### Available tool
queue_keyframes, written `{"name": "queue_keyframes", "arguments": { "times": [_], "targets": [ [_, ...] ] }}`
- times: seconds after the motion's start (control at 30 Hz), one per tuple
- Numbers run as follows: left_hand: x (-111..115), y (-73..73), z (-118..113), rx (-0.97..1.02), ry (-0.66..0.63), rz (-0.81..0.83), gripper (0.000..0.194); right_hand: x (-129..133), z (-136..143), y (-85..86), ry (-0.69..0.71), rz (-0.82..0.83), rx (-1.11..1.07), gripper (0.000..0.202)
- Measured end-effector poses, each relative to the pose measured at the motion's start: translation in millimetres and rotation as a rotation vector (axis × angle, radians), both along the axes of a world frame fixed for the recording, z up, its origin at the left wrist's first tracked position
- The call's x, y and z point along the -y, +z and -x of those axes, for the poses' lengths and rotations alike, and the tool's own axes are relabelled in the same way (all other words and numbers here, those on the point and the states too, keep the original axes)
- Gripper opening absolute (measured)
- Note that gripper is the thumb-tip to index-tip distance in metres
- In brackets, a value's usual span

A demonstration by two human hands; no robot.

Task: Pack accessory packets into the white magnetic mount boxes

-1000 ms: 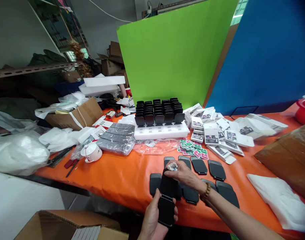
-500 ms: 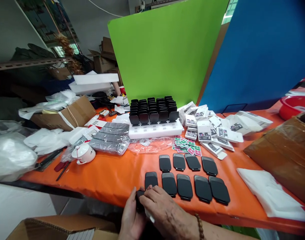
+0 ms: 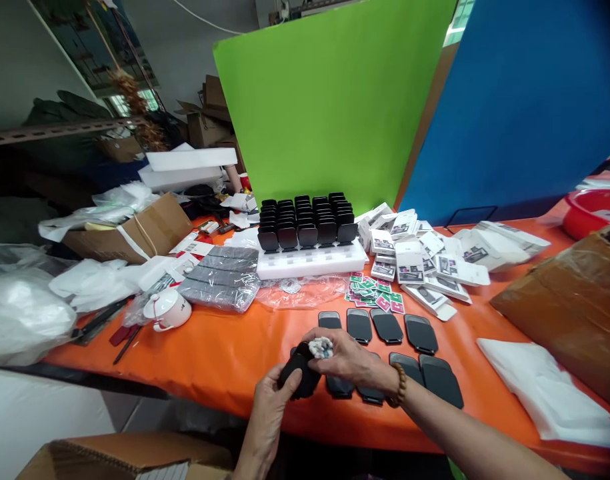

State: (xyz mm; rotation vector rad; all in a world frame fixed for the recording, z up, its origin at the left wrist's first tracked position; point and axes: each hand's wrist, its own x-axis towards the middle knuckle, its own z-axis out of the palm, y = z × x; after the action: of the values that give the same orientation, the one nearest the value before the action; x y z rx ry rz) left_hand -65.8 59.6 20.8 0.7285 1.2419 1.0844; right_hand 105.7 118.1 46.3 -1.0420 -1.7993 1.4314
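Head view: uncovering and raising the black device (image 3: 309,385) now, pinching it in the left hand (image 3: 269,405), clutching a white wad (image 3: 321,347) by its upper end in the right hand (image 3: 349,360), so apparently mid-handling, over the orange table (image 3: 225,360) near flat-lying black pieces (image 3: 441,382).

No words or numbers are standing out legibly. The white boxes (image 3: 409,259) are carrying printing too small to read, the green and pink cards (image 3: 369,292) are showing white marks, and the white mug (image 3: 171,307) is bearing dark, unreadable marks.
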Motion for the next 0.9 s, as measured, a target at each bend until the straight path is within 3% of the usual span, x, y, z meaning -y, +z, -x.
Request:
{"name": "queue_keyframes", "arguments": {
  "times": [0.17, 0.33, 0.43, 0.77, 0.9],
  "targets": [
    [-31, -7.7, -1, -0.185, 0.056, -0.079, 0.037, -5, -30, -4.7, -0.313, -0.177, 0.146, 0.029],
    [-72, -24.4, -7, -0.280, 0.041, -0.050, 0.050, -4, -91, -11.9, -0.596, -0.028, 0.120, 0.039],
    [-87, -32.7, -11, -0.337, 0.043, -0.033, 0.050, -4, -128, -13.6, -0.758, -0.020, 0.175, 0.047],
    [-97, -34.1, -14, -0.753, -0.053, -0.130, 0.041, -7, -208, -37.7, -1.022, -0.172, 0.477, 0.055],
    [-98, -46.6, -14, -0.891, -0.119, -0.168, 0.045, -16, -249, -38.7, -1.152, -0.410, 0.612, 0.053]
  ]
}}
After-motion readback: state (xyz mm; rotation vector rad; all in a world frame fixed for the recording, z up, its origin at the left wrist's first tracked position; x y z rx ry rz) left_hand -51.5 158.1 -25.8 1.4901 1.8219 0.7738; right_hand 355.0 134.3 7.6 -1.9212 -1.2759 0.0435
